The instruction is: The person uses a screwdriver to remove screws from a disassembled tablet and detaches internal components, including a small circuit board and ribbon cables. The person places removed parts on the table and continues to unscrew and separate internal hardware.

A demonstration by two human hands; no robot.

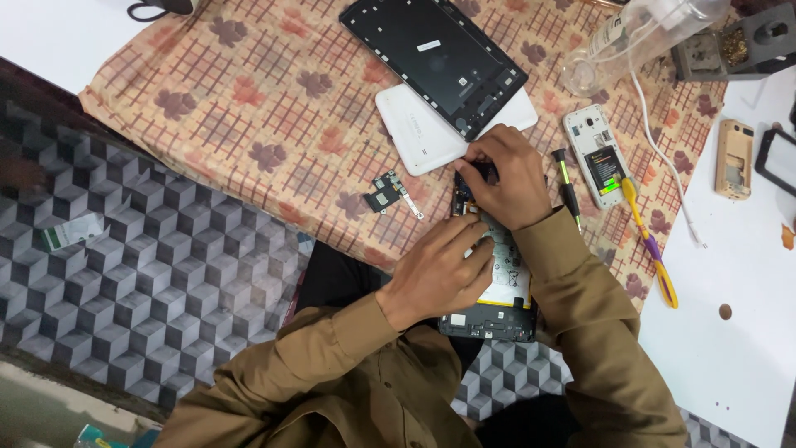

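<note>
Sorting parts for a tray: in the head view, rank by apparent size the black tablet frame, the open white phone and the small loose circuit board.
1. black tablet frame
2. open white phone
3. small loose circuit board

All lie on the cloth at similar distance.

**Single head cam, looking steeply down**

One view only, so nothing is shared with a second view. The camera sits on the person's head and faces almost straight down over their own chest and sleeves. Close range: left hand (439, 270) and right hand (506, 178) sit just right of frame centre. The patterned cloth (274, 108) fills the upper half, the cube-pattern floor (149, 274) the lower left, the white tabletop (738, 332) the right edge. The far side of the work area is at the top of the frame.
</note>
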